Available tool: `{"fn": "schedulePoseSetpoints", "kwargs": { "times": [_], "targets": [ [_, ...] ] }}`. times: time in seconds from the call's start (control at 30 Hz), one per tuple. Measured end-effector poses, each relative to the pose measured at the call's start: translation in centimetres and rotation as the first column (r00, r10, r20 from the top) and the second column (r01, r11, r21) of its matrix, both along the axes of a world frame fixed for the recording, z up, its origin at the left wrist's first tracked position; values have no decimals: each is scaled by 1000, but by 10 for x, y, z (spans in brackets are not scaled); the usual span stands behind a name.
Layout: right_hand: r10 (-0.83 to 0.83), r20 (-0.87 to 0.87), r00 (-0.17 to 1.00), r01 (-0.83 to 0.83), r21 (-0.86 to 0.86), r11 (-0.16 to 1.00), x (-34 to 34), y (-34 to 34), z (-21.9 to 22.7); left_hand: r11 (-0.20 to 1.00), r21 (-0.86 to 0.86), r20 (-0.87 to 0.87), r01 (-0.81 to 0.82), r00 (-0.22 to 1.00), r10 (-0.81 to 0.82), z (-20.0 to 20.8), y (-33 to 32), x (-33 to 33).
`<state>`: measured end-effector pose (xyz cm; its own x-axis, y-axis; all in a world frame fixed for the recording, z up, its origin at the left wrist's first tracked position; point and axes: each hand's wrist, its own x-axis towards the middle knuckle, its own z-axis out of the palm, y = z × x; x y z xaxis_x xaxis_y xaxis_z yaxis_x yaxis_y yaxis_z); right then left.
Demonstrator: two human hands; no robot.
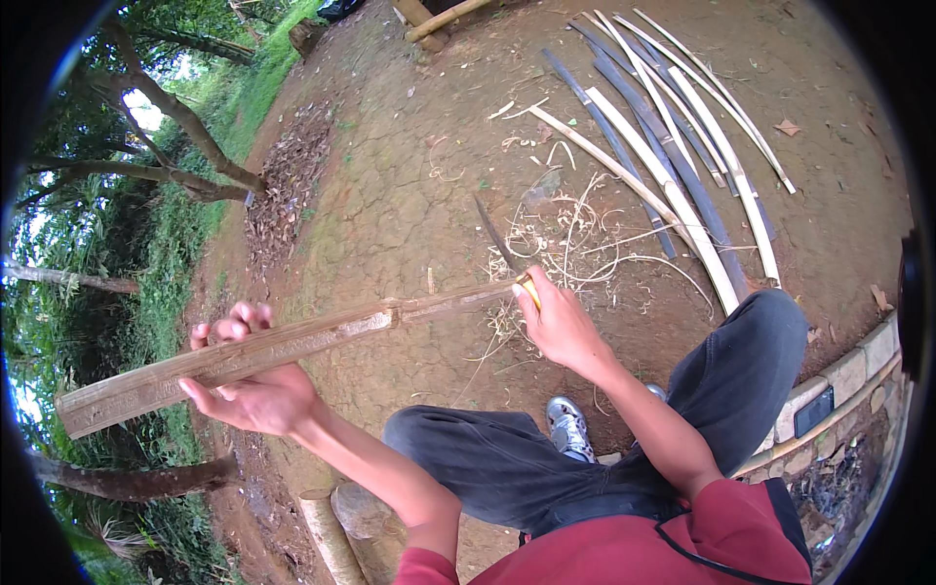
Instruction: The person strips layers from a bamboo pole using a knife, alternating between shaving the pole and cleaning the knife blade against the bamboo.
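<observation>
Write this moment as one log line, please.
Left hand: cradles bamboo | Right hand: grips knife | Ground: shavings, strips

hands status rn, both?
Left hand: loosely open, fingers not clenched, supporting the split bamboo piece.
Right hand: closed around the handle of a knife, dark blade pointing away from the body.

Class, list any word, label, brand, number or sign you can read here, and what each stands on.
There are none that can be read.
Split bamboo: no lettering visible.
Knife: no marking can be made out.
Patterned shoe: any print is too small to read.
Dark rectangular object at the right: no text can be made out.
</observation>
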<state>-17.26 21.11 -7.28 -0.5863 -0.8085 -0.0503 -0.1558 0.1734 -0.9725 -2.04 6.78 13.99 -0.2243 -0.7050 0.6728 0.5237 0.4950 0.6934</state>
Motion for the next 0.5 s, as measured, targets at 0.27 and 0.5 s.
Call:
{"fn": "schedulePoseSetpoints", "kwargs": {
  "times": [0.27,0.5],
  "targets": [
    [-52,-39,998,55,89,994,-36,19,2,969,-205,220,-138,958,183,27,15,-17],
    [-27,-108,994,42,144,989,-26,18,-16,978,-169,268,-126,949,169,21,9,-24]
  ]
}}
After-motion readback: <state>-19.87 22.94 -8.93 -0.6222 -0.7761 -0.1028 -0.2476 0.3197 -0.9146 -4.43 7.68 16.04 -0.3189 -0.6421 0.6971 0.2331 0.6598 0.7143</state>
